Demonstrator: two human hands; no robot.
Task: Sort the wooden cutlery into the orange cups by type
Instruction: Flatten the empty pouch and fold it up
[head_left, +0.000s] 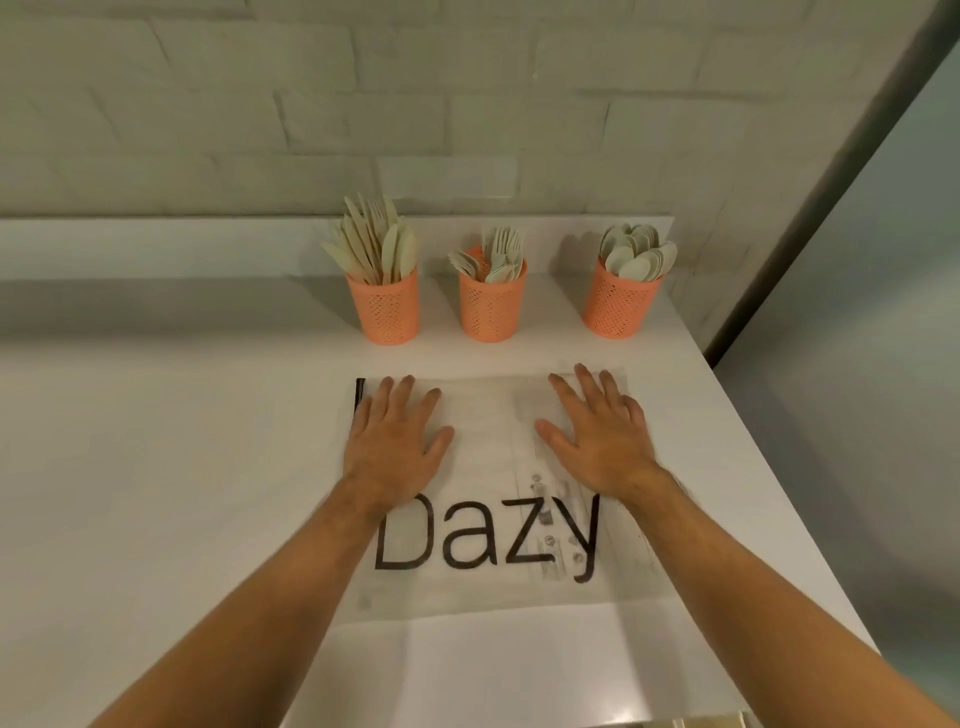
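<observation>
Cutlery fills three orange cups beyond printed sheet.

A white counter runs along a brick wall, its right edge slanting toward the near side. 3 orange cups stand on it in a row near the wall, apart from each other: left cup, middle cup, right cup. Nearer lies a thin sheet printed "Dazy", flat on the counter. 2 hands rest palm-down on the sheet's far part: left hand, right hand.
</observation>
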